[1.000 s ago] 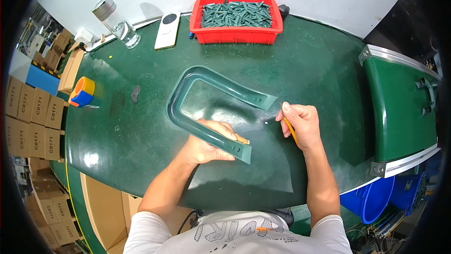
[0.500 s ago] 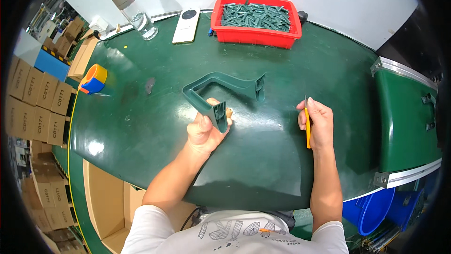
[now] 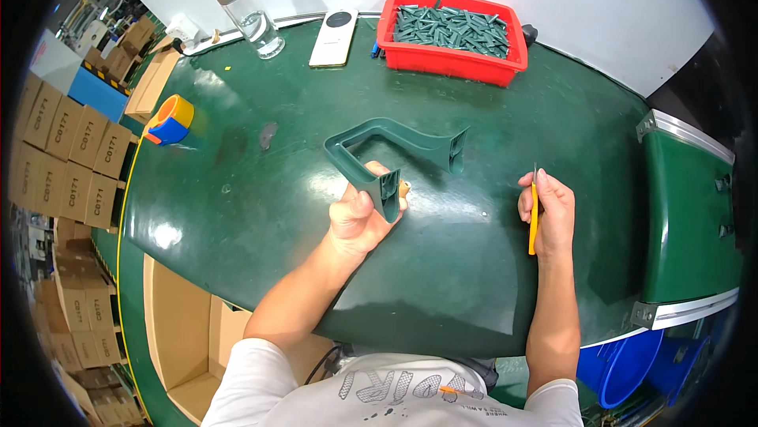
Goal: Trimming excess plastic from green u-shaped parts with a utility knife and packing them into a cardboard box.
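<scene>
My left hand (image 3: pixel 352 220) is closed round one leg of a bent green plastic part (image 3: pixel 344 160), shaped like a wide U-shaped handle. It is raised above the table, its ribbed hollow ends pointing toward me and to the right. Something tan shows at a fingertip beside the nearer end; I cannot make out what it is. Farther right, my right hand (image 3: pixel 557 218) grips a slim yellow craft knife (image 3: pixel 534 225) upright, with the narrow blade pointing away from me. The knife and the green part are apart.
At the back of the green table (image 3: pixel 260 269) stands a red bin (image 3: pixel 450 69) of small green pieces, with a white phone (image 3: pixel 333 40) and a glass bottle (image 3: pixel 259 28) to its left. A tape roll (image 3: pixel 172 117) lies far left. An open carton (image 3: pixel 181 332) sits below the near edge.
The view has turned slightly left, so the whole scene sits farther right. Both hands keep their holds on the green part and the knife, with hardly any movement over the table.
</scene>
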`<control>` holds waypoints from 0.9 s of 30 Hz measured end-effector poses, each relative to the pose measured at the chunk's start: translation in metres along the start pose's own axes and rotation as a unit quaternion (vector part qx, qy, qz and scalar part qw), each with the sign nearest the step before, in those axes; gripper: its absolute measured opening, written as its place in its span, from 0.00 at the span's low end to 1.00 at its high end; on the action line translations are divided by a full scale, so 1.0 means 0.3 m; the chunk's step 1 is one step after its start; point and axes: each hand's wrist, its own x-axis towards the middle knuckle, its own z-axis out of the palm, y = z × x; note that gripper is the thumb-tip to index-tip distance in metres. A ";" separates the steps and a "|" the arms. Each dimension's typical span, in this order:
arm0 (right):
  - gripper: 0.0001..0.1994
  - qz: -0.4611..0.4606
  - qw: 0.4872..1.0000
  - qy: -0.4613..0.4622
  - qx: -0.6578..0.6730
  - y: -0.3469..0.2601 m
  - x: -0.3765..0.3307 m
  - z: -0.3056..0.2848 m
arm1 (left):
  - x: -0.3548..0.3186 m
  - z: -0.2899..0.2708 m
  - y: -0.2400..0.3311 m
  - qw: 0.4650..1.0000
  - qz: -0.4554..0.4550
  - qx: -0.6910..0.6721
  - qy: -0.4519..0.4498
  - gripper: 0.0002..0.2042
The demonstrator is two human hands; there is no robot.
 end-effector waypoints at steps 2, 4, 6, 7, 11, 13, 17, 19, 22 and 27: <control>0.17 -0.001 1.000 -0.002 0.007 0.004 0.002 -0.005 | 0.000 0.002 0.001 1.000 -0.003 0.009 0.004 0.19; 0.16 -0.005 1.000 -0.007 0.018 0.006 0.001 -0.011 | 0.002 0.014 -0.004 1.000 0.007 0.017 0.013 0.19; 0.14 -0.060 0.995 -0.044 -0.060 0.003 -0.017 0.001 | 0.001 0.020 -0.005 0.999 0.010 0.026 0.025 0.18; 0.13 -0.088 0.989 -0.062 -0.099 -0.003 -0.031 0.011 | 0.000 0.022 -0.004 0.999 0.008 0.032 0.033 0.18; 0.06 -0.280 0.891 -0.177 -0.311 -0.065 -0.103 0.120 | -0.017 0.037 0.017 0.995 0.001 0.079 0.064 0.22; 0.05 -0.340 0.836 -0.215 -0.373 -0.090 -0.133 0.165 | -0.010 0.039 0.018 0.993 -0.006 0.102 0.054 0.22; 0.06 -0.380 0.795 -0.220 -0.420 -0.132 -0.156 0.238 | -0.008 0.047 0.018 0.989 -0.015 0.142 0.034 0.24; 0.06 -0.383 0.775 -0.224 -0.451 -0.150 -0.152 0.260 | -0.007 0.046 0.014 0.988 -0.011 0.148 0.034 0.25; 0.06 -0.384 0.758 -0.222 -0.478 -0.153 -0.146 0.275 | -0.001 0.055 0.009 0.988 -0.014 0.152 0.037 0.25; 0.06 -0.378 0.752 -0.236 -0.486 -0.164 -0.146 0.283 | -0.001 0.062 0.007 0.988 -0.011 0.150 0.047 0.25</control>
